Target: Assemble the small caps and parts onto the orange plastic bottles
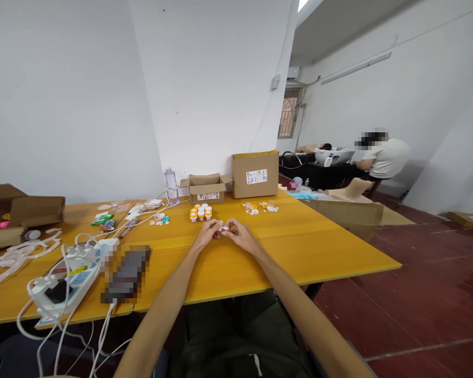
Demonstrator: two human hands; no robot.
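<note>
My left hand (208,232) and my right hand (239,234) meet over the middle of the yellow table (299,247). Together they pinch a small white-and-orange part (224,228) between the fingertips. Just beyond the hands stands a cluster of several small orange-and-white capped vials (201,212). To their right lie scattered small white and orange pieces (260,208). How the part is built is too small to tell.
Two cardboard boxes (254,174), (206,188) and a clear bottle (171,185) stand at the table's back by the wall. A power strip with white cables (69,273) lies left, near another open box (19,212). Another person (382,157) sits far right. Flat cardboard (350,210) lies beside the table.
</note>
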